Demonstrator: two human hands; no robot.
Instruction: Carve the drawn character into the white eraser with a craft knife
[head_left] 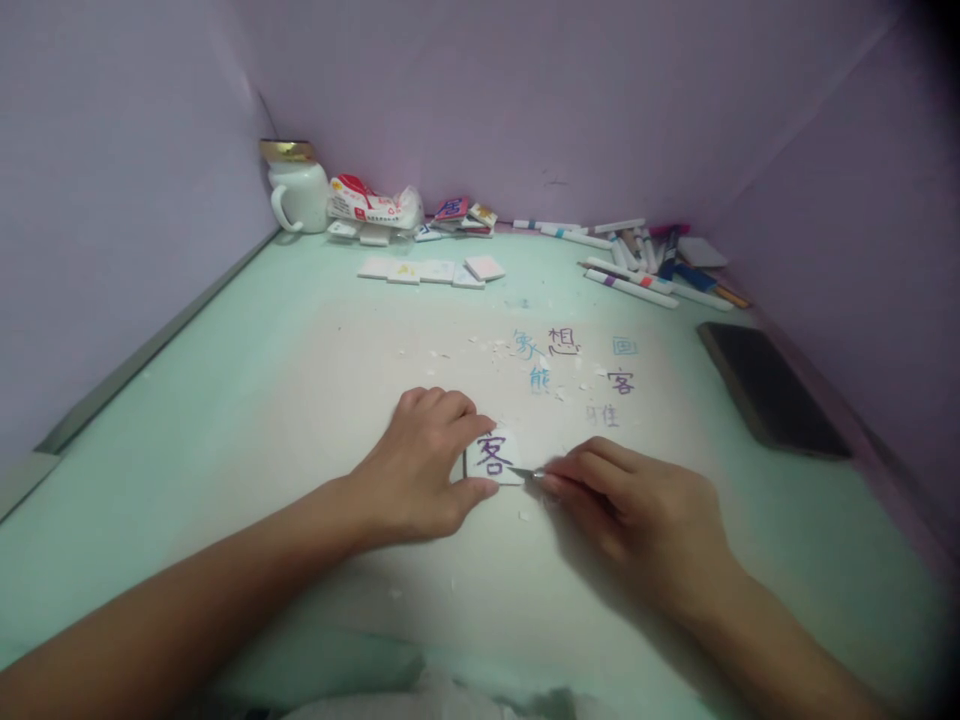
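A small white square block [474, 464] lies on the table with a purple Chinese character drawn on its top. My left hand [427, 465] grips it from the left, thumb at its near edge and index finger at its far edge. In my right hand [637, 500] is a craft knife [534, 474], pinched near its blade. The pointed blade reaches left over the block, its tip at the lower right of the character. Whether the tip presses into the surface I cannot tell. Small white shavings [525, 516] lie around the block.
Characters in blue and purple are written on the tabletop [562, 342]. Several white blocks [420, 271], a mug [300, 198] and a plastic packet [375, 203] stand at the back. Markers [630, 288] lie at back right, with a dark flat case [769, 390] nearer. Walls close in behind and on both sides.
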